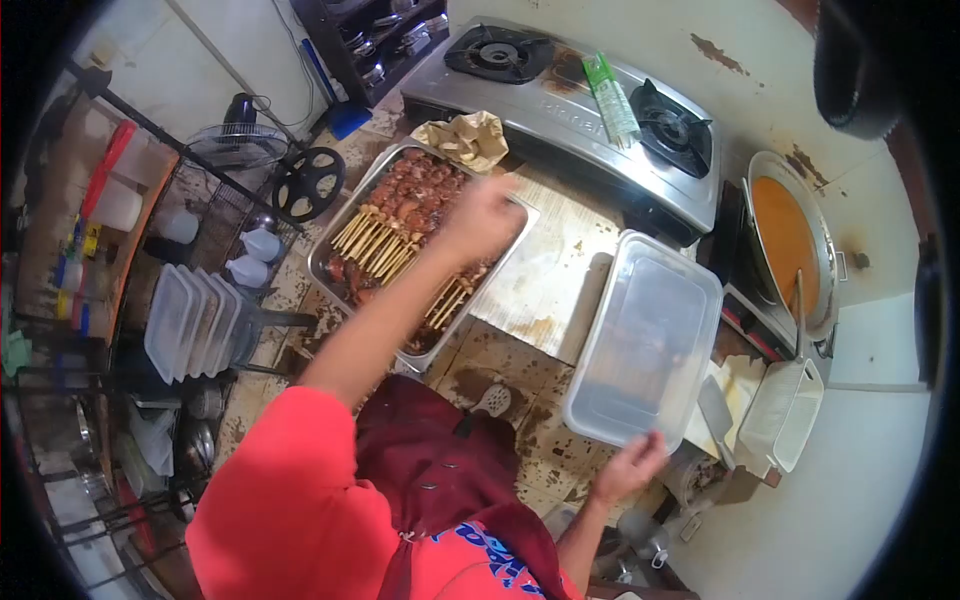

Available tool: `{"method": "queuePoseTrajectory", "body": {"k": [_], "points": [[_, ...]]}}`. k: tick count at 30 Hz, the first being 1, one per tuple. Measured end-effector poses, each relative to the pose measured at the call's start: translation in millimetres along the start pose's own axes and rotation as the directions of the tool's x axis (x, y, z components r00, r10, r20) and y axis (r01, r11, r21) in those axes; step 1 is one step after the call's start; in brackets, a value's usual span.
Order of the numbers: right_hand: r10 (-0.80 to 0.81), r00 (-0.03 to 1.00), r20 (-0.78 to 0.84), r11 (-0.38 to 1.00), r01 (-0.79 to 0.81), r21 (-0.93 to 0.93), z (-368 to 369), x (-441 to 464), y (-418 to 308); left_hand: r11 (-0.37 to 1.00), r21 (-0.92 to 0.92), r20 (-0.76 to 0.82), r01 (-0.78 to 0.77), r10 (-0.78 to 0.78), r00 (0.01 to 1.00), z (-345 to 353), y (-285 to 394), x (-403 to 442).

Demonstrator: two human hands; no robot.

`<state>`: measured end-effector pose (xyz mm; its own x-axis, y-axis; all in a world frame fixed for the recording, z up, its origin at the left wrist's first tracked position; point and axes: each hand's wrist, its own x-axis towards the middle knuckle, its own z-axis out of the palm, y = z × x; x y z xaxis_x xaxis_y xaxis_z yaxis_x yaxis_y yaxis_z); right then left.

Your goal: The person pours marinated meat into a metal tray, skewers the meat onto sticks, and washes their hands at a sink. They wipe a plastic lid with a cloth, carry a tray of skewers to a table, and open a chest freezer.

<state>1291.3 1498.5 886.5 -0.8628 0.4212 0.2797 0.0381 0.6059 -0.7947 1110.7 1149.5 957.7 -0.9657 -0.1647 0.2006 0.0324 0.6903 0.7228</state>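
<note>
My left hand (484, 218), blurred, is over the right part of a metal tray (325, 285). Its fingers are too smeared to show whether they hold anything. Dark red marinated meat on skewers (400, 195) fills the tray, with the bare stick ends (375, 242) in a row across the middle. A rectangular clear plastic container (650, 330) lies to the right, partly over a pale board (555, 250). My right hand (630, 467) is closed at the container's near right corner, its fingertips against the rim.
Behind stands a two-burner gas stove (560, 95) with a green packet (610, 100) on it. A wide pan of orange sauce (785, 240) is at right, above a white plastic basket (785, 415). Stacked plastic containers (190, 325) stand left. Crumpled brown paper (465, 140) touches the tray.
</note>
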Motion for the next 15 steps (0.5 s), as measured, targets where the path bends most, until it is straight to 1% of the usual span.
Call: {"method": "queuePoseTrajectory", "body": {"k": [1, 2, 3, 4, 5, 6, 7, 8, 9, 10, 11, 12, 13, 14, 15], "points": [[0.155, 0.949, 0.275, 0.96, -0.21, 0.184, 19, -19, -22, 0.995, -0.091, -0.214, -0.036, 0.016, 0.977, -36, -37, -10], [0.231, 0.805, 0.546, 0.847, -0.442, 0.294, 43, -34, -46, 0.958, -0.288, -0.368, -0.002, -0.109, 0.923, -51, -135, -12], [0.068, 0.708, 0.703, 0.802, -0.458, 0.384, 72, -48, -60, 0.976, 0.017, -0.199, 0.217, -0.21, 0.957, -116, -135, -32], [0.037, 0.645, 0.763, 0.77, -0.505, 0.39, 104, -65, -73, 0.915, 0.159, -0.281, 0.37, -0.317, 0.906, -140, -187, -46], [0.002, 0.577, 0.817, 0.738, -0.552, 0.388, 134, -79, -82, 0.865, 0.083, 0.03, 0.494, -0.498, 0.867, -166, -239, -61], [0.021, 0.522, 0.853, 0.707, -0.611, 0.357, 163, -87, -84, 0.829, 0.068, 0.361, 0.555, -0.539, 0.761, -180, -277, -73], [0.037, 0.466, 0.884, 0.673, -0.665, 0.323, 192, -95, -85, 0.718, -0.067, 0.503, 0.693, -0.576, 0.645, -183, -283, -83], [0.05, 0.409, 0.911, 0.64, -0.714, 0.285, 217, -101, -90, 0.56, -0.17, 0.644, 0.811, -0.56, 0.522, -183, -286, -95], [0.104, 0.352, 0.93, 0.753, -0.639, 0.157, 234, -98, -94, 0.583, -0.273, 0.669, 0.765, -0.457, 0.587, -170, -322, -103], [0.128, 0.408, 0.904, 0.649, -0.724, 0.235, 244, -102, -99, 0.68, -0.233, 0.604, 0.695, -0.459, 0.652, -164, -326, -103], [0.168, 0.461, 0.871, 0.528, -0.789, 0.315, 251, -110, -104, 0.65, -0.272, 0.54, 0.71, -0.508, 0.672, -158, -326, -106], [0.203, 0.486, 0.85, 0.438, -0.821, 0.365, 256, -117, -107, 0.514, -0.393, 0.642, 0.763, -0.441, 0.627, -164, -316, -105], [0.239, 0.507, 0.828, 0.357, -0.839, 0.411, 259, -120, -107, 0.519, -0.391, 0.667, 0.76, -0.41, 0.623, -174, -303, -104], [0.337, 0.545, 0.768, 0.486, -0.799, 0.354, 263, -127, -99, 0.524, -0.47, 0.652, 0.711, -0.338, 0.679, -169, -306, -106], [0.389, 0.575, 0.72, 0.568, -0.765, 0.304, 265, -131, -83, 0.524, -0.541, 0.628, 0.658, -0.269, 0.73, -168, -308, -111]]}}
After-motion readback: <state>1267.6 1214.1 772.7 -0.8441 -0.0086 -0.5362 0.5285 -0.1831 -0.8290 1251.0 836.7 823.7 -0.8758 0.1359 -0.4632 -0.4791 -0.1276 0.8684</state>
